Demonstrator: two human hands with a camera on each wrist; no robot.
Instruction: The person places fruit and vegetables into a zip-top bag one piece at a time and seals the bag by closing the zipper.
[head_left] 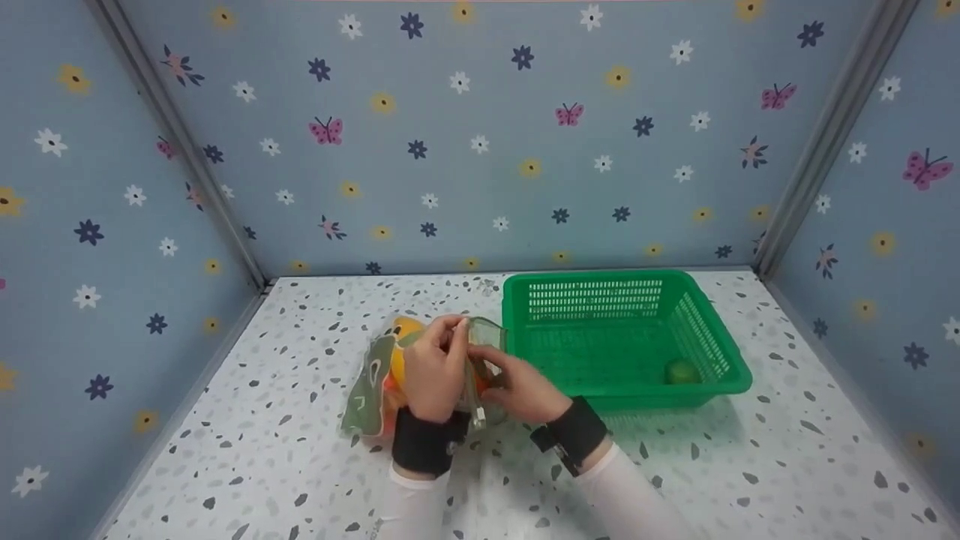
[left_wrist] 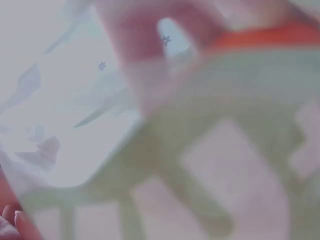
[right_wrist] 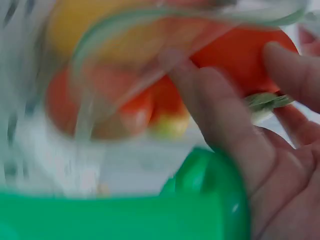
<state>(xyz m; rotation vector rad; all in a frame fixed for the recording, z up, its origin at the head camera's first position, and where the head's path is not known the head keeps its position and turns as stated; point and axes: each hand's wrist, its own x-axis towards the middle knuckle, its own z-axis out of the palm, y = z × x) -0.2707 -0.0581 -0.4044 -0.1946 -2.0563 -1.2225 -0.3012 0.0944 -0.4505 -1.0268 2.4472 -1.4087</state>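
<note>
A clear zip bag (head_left: 367, 405) with a green print lies on the table, bulging with a yellow fruit (head_left: 397, 367) and several red and orange ones. My left hand (head_left: 435, 371) pinches the bag's upper edge near its opening. At that opening, my right hand (head_left: 525, 386) holds a red-orange fruit (right_wrist: 240, 57) with a green leafy top between fingers and thumb. The printed bag wall (left_wrist: 190, 150) fills much of the left wrist view, which is blurred. Whether the right fingertips are fully inside the bag is hard to tell.
Right of the bag stands a green plastic basket (head_left: 585, 390) with perforated walls; its near left corner is close to my right hand. A round green fruit (head_left: 681, 371) sits in its right front corner. Flower-patterned panels (head_left: 480, 180) enclose the speckled table (head_left: 300, 480).
</note>
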